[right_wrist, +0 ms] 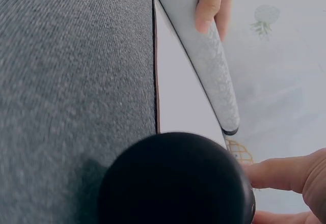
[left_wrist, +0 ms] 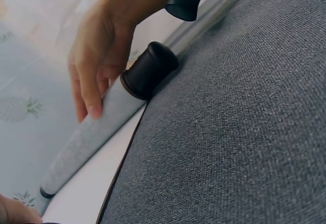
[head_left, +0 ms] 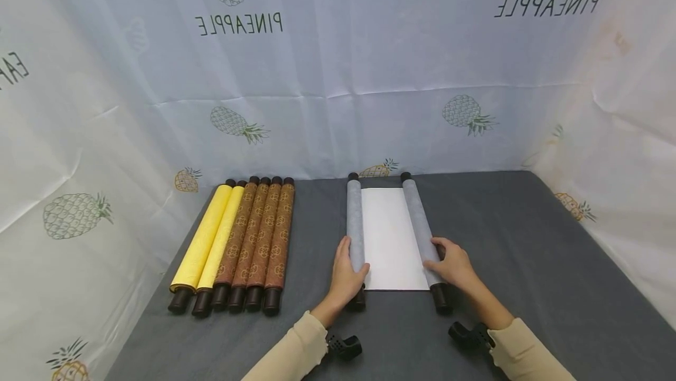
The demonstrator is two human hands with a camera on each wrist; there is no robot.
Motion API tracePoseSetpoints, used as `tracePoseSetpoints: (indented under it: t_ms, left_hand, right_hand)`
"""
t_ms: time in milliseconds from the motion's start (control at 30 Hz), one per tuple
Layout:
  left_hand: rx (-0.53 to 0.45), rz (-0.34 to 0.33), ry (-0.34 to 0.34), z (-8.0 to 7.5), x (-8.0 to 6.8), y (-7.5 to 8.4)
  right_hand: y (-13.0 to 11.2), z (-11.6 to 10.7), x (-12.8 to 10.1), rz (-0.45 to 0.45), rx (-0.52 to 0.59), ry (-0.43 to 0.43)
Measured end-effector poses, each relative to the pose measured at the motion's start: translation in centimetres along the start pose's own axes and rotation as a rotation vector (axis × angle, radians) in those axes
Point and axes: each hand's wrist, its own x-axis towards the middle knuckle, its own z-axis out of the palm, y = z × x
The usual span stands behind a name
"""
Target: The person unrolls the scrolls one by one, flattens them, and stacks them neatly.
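A partly unrolled hanging scroll lies on the table, its blank white sheet [head_left: 396, 234] spread between a left roll [head_left: 355, 211] and a right roll [head_left: 417, 205], both backed in pale grey. My left hand [head_left: 347, 275] holds the left roll near its front end, thumb on the inner side. Around the right roll, my right hand [head_left: 451, 263] grips with the thumb toward the sheet and fingers on the outer side. Dark end knobs stick out in front of both hands; in the right wrist view, one black knob [right_wrist: 178, 183] hides part of the right roll.
To the left, several rolled scrolls lie side by side: two yellow ones [head_left: 203, 234] and a group of brown patterned ones [head_left: 256, 234]. Dark grey cloth [head_left: 507, 240] covers the table. Pineapple-print curtains [head_left: 338, 64] hang behind and at both sides.
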Motion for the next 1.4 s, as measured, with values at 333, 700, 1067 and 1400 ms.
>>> tracePoseSetpoints:
  t_ms: [333,700,1067,1400]
  left_hand:
    - [-0.034,-0.043,0.001,-0.4,0.0,-0.2]
    - [-0.061,-0.031,0.026,-0.8,0.1,-0.4]
    - [-0.075,0.016,0.064,-1.2,0.3,-0.2]
    - [-0.059,0.028,0.115,-1.3,0.7,-0.7]
  right_hand:
    - [0.6,-0.7,-0.2,-0.004,0.03,-0.019]
    - [0.6,-1.3,-0.3,0.011,0.044,-0.002]
    - [1.0,-1.5,-0.3,-0.018,0.086,0.001]
    - [1.1,-1.7,-0.3,-0.08,0.015,-0.019]
